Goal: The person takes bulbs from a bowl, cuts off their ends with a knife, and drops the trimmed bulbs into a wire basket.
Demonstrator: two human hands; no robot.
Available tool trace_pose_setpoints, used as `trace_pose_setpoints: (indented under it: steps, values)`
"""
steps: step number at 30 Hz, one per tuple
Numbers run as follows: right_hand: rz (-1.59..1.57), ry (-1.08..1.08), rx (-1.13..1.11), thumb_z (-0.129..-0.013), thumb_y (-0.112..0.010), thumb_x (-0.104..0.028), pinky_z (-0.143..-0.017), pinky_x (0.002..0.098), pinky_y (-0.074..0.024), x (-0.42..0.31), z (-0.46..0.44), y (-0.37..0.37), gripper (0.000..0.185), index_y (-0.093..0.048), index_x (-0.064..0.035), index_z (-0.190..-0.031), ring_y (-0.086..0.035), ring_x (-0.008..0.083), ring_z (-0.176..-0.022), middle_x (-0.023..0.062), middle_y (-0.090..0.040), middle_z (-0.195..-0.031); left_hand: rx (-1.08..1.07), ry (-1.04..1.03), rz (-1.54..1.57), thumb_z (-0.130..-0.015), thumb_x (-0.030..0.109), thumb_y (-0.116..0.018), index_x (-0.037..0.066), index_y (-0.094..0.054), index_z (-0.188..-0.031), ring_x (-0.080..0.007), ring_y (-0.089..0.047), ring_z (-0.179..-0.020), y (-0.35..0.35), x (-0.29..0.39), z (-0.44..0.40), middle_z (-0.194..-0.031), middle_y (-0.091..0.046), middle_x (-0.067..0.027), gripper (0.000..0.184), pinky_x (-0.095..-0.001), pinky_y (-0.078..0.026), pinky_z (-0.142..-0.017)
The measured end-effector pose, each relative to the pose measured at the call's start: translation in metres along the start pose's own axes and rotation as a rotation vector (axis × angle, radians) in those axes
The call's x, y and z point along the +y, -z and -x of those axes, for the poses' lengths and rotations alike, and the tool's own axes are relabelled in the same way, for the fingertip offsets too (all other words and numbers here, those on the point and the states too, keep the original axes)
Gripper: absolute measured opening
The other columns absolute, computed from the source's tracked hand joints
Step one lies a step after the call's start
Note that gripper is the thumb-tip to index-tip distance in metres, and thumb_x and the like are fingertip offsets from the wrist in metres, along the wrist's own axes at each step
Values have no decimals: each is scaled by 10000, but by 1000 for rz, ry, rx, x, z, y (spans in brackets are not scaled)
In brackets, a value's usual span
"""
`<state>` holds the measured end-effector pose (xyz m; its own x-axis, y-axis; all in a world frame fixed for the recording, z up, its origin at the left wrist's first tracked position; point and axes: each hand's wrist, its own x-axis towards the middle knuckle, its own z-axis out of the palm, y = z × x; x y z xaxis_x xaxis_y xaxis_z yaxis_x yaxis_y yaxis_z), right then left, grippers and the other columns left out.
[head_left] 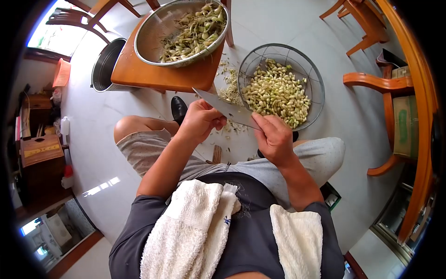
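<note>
A broad-bladed kitchen knife (232, 110) is held by my right hand (275, 138), whose fingers wrap its handle end. The blade slants up and left across the gap between my hands. My left hand (200, 122) is closed at the blade's near edge, with fingers curled and pressed together; whatever they pinch is hidden. Just beyond the knife, a round wire-framed basket (317, 74) on the floor holds many trimmed pale bulbs (276, 93). A perforated metal colander (151, 39) rests tilted on a wooden stool, holding untrimmed bulbs with stems (197, 35).
The wooden stool (139, 72) stands ahead on the left, with a metal bucket (103, 69) beside it. Trimmed scraps (231, 86) litter the floor between stool and basket. Wooden chairs (378, 81) and a table edge (418, 93) line the right. White towels (183, 228) hang over my shoulders.
</note>
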<state>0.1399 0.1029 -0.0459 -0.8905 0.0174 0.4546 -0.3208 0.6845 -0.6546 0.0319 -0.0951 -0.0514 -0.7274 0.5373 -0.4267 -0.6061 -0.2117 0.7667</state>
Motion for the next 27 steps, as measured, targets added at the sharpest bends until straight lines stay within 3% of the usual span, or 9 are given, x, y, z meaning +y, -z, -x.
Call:
trace_pose_setpoints:
  steps: [6, 10, 13, 19, 22, 27]
  values:
    - [73, 37, -9, -699, -662, -42, -615, 363, -476, 4, 3, -3, 369, -633, -24, -1067, -574, 265, -699, 84, -585, -795, -11, 2, 27, -811, -59, -555, -78, -622, -879, -171, -598, -562, -5, -8, -1, -719, -640, -133, 97, -264, -450, -462]
    - [57, 23, -12, -717, -662, 9, -627, 365, -479, 1, 1, -1, 325, -642, -3, -1042, -591, 289, -698, 123, -605, -811, 36, 25, 74, -804, -69, -546, -75, -629, -843, -174, -592, -551, -13, -3, 1, -706, -631, -129, 92, -268, -450, -460]
    - [62, 26, -10, -720, -668, 8, -619, 361, -479, 1, 0, -2, 318, -642, 1, -1037, -590, 286, -690, 122, -605, -802, 26, 3, -18, -816, 34, -587, -25, -590, -935, -153, -535, -525, -10, -8, -1, -722, -596, -91, 133, -248, -371, -430]
    - [66, 28, -3, -725, -678, -1, -599, 351, -479, 2, -1, -4, 310, -644, 5, -1033, -589, 279, -677, 121, -607, -799, -15, -11, -13, -772, -12, -584, -35, -596, -869, -151, -544, -529, -6, -12, -1, -702, -593, -93, 100, -244, -367, -427]
    - [71, 26, -12, -725, -680, -4, -597, 350, -479, 2, -2, -3, 314, -645, 4, -1037, -589, 277, -675, 121, -606, -799, -32, 7, 38, -783, -82, -534, -66, -625, -811, -173, -592, -560, -1, -13, -2, -687, -620, -121, 96, -276, -447, -471]
    - [63, 28, -4, -722, -678, -2, -600, 352, -481, 1, -1, -6, 307, -645, 5, -1027, -588, 278, -674, 117, -603, -805, -41, -11, 21, -827, -27, -567, -57, -631, -845, -161, -589, -561, 2, -18, -1, -702, -628, -112, 72, -265, -446, -476]
